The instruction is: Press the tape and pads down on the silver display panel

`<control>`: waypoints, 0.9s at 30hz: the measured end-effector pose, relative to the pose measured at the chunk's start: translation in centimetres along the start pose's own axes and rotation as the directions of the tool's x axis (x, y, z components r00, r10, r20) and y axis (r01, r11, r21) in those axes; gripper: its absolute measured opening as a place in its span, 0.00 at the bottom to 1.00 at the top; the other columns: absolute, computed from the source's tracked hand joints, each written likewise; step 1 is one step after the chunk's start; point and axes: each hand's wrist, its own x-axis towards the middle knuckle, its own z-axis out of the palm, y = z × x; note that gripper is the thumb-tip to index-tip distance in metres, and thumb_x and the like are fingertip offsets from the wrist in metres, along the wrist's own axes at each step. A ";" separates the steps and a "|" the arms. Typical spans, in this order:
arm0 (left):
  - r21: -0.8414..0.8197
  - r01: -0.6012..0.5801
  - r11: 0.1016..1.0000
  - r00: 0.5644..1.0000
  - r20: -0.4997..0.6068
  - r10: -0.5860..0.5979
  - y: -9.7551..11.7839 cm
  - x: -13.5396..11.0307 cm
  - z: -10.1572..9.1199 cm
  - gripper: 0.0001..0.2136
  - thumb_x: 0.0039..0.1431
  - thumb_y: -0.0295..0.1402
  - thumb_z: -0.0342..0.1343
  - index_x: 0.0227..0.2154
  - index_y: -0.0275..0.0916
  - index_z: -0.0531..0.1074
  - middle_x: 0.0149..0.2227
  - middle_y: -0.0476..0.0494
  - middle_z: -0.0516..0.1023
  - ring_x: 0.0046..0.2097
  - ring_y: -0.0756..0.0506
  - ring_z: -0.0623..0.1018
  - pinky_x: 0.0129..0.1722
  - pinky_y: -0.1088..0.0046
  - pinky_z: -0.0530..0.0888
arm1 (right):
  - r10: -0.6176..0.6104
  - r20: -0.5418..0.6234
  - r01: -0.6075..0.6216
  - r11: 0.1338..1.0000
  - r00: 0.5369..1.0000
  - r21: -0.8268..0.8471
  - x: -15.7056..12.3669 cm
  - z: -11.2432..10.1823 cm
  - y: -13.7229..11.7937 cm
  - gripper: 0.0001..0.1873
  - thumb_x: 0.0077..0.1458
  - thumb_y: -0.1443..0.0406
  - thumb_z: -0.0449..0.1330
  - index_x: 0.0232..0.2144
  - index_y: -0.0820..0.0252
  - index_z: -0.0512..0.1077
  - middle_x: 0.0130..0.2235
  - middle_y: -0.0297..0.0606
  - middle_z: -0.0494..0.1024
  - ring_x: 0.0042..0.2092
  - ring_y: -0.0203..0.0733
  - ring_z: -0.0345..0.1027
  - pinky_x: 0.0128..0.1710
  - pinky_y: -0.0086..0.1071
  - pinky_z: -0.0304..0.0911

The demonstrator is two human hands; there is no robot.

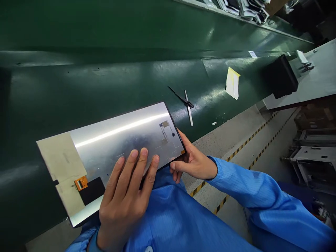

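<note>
A display panel [115,140] lies with its silvery back up, slanting across the bench's near edge. Printed codes and marks show near its right end; at the left are beige sheets, a black patch and an orange flex connector [81,182]. My left hand [127,196] rests on the panel's near side, fingers stretched out and slightly spread over the metal, thumb hidden. Around the right end, at the near corner, my right hand [194,161] grips the panel, its thumb by the near edge and other fingers partly hidden behind it.
On the green bench [131,82], white tweezers [189,113] cross a thin black tool [178,95] beyond the panel. A yellow-white paper [232,84] and a black box [280,77] lie farther right. Small scraps [214,123] sit near the edge. Striped tape [246,140] marks the floor.
</note>
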 end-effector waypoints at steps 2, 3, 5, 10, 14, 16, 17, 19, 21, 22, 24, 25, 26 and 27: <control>0.005 0.003 1.000 1.000 -0.006 -0.003 0.0 0.0 0.0 0.27 0.64 0.24 0.62 0.66 0.40 0.68 0.69 0.34 0.67 0.70 0.33 0.66 0.71 0.51 0.65 | -0.001 0.002 0.001 1.000 1.000 0.007 0.0 0.0 0.1 0.67 0.60 0.62 0.70 0.73 0.41 0.18 0.32 0.27 0.78 0.27 0.37 0.79 0.26 0.29 0.79; 0.007 -0.004 1.000 1.000 -0.018 0.004 0.1 0.0 0.1 0.27 0.65 0.24 0.62 0.65 0.40 0.68 0.69 0.34 0.67 0.70 0.33 0.66 0.71 0.51 0.65 | -0.003 -0.003 0.003 1.000 1.000 0.009 0.0 0.1 0.1 0.67 0.59 0.61 0.70 0.73 0.41 0.18 0.31 0.27 0.77 0.27 0.36 0.79 0.26 0.29 0.79; 0.006 -0.006 1.000 1.000 -0.024 0.006 0.1 0.0 0.1 0.26 0.65 0.24 0.62 0.65 0.40 0.69 0.69 0.34 0.67 0.70 0.33 0.66 0.71 0.52 0.65 | -0.006 -0.020 0.007 1.000 1.000 0.007 0.0 0.2 0.1 0.67 0.59 0.60 0.70 0.73 0.41 0.18 0.31 0.26 0.77 0.26 0.36 0.78 0.26 0.28 0.79; -0.022 0.035 0.999 0.999 0.014 -0.035 0.4 0.0 0.0 0.26 0.66 0.24 0.60 0.66 0.41 0.68 0.69 0.36 0.67 0.71 0.34 0.65 0.71 0.51 0.64 | 0.010 -0.055 -0.009 1.000 0.998 0.012 0.0 0.7 -0.1 0.67 0.58 0.59 0.71 0.73 0.41 0.19 0.31 0.27 0.77 0.26 0.35 0.78 0.26 0.28 0.79; -0.028 0.034 0.999 0.999 0.014 -0.034 0.3 -0.1 0.0 0.28 0.64 0.23 0.62 0.66 0.41 0.68 0.69 0.35 0.66 0.71 0.33 0.64 0.72 0.51 0.63 | 0.030 -0.072 -0.030 1.000 0.997 0.006 0.1 0.8 -0.2 0.70 0.55 0.62 0.73 0.73 0.40 0.20 0.31 0.26 0.77 0.26 0.35 0.77 0.25 0.28 0.78; -0.018 0.009 1.000 1.000 0.004 -0.009 0.1 -0.1 0.1 0.28 0.64 0.23 0.63 0.66 0.41 0.68 0.69 0.34 0.66 0.71 0.32 0.65 0.72 0.51 0.63 | 0.033 -0.065 -0.033 0.999 0.997 0.006 0.1 0.7 -0.3 0.71 0.55 0.62 0.73 0.73 0.41 0.20 0.31 0.26 0.77 0.26 0.36 0.77 0.25 0.29 0.78; -0.012 -0.003 1.000 1.000 -0.004 0.003 0.1 -0.1 0.1 0.28 0.63 0.23 0.63 0.66 0.40 0.68 0.69 0.34 0.66 0.71 0.32 0.65 0.72 0.51 0.63 | 0.030 -0.053 -0.030 1.000 0.998 0.004 0.1 0.6 -0.3 0.71 0.55 0.62 0.73 0.73 0.41 0.19 0.30 0.27 0.77 0.26 0.36 0.77 0.26 0.29 0.78; -0.003 -0.012 1.000 1.000 -0.011 0.012 0.1 -0.2 0.2 0.28 0.63 0.23 0.63 0.66 0.40 0.68 0.69 0.34 0.66 0.70 0.32 0.65 0.72 0.51 0.63 | 0.022 -0.030 -0.022 1.000 0.999 -0.006 0.0 0.4 -0.2 0.70 0.57 0.60 0.72 0.73 0.42 0.18 0.30 0.27 0.77 0.27 0.37 0.78 0.27 0.30 0.78; -0.002 0.004 1.000 1.000 -0.005 -0.004 0.1 -0.2 0.1 0.28 0.64 0.23 0.63 0.66 0.40 0.68 0.69 0.34 0.67 0.70 0.33 0.66 0.71 0.51 0.64 | 0.019 -0.016 -0.019 1.000 1.000 -0.023 0.0 0.2 -0.1 0.68 0.59 0.59 0.70 0.73 0.43 0.17 0.31 0.29 0.78 0.28 0.38 0.78 0.28 0.31 0.79; -0.003 0.014 1.000 1.000 0.002 -0.014 0.2 -0.2 0.1 0.28 0.64 0.23 0.63 0.66 0.41 0.68 0.69 0.35 0.67 0.70 0.33 0.65 0.71 0.51 0.64 | 0.017 -0.016 -0.018 0.999 1.000 -0.028 -0.1 0.1 0.0 0.68 0.59 0.59 0.70 0.73 0.43 0.17 0.32 0.29 0.78 0.29 0.38 0.79 0.28 0.32 0.79; -0.006 0.023 1.000 1.000 0.008 -0.023 0.2 -0.1 0.1 0.28 0.64 0.23 0.63 0.66 0.41 0.68 0.69 0.35 0.67 0.71 0.33 0.65 0.72 0.51 0.63 | 0.015 -0.022 -0.016 1.000 1.000 -0.025 -0.1 0.1 0.1 0.67 0.60 0.59 0.70 0.73 0.43 0.17 0.32 0.30 0.78 0.29 0.38 0.79 0.28 0.31 0.79; -0.006 0.019 1.000 1.000 0.006 -0.019 0.2 -0.1 0.1 0.28 0.64 0.23 0.63 0.66 0.40 0.68 0.69 0.35 0.67 0.71 0.33 0.65 0.72 0.52 0.63 | 0.015 -0.026 -0.015 1.000 1.000 -0.021 -0.1 0.2 0.1 0.67 0.60 0.59 0.70 0.73 0.43 0.17 0.32 0.29 0.78 0.28 0.38 0.79 0.28 0.31 0.79; -0.005 0.011 1.000 1.000 0.001 -0.011 0.2 -0.1 0.1 0.28 0.64 0.23 0.63 0.66 0.40 0.68 0.69 0.34 0.67 0.71 0.33 0.65 0.73 0.52 0.62 | 0.014 -0.033 -0.015 1.000 0.999 -0.017 -0.1 0.3 0.1 0.68 0.59 0.59 0.70 0.73 0.42 0.17 0.32 0.29 0.77 0.28 0.37 0.78 0.27 0.31 0.79; -0.002 0.002 1.000 1.000 -0.005 -0.002 0.2 -0.1 0.1 0.27 0.64 0.24 0.63 0.65 0.39 0.69 0.69 0.34 0.67 0.71 0.33 0.65 0.73 0.52 0.61 | 0.013 -0.041 -0.014 1.000 0.999 -0.011 -0.1 0.4 0.1 0.68 0.59 0.59 0.70 0.73 0.42 0.17 0.32 0.28 0.77 0.27 0.37 0.78 0.27 0.31 0.79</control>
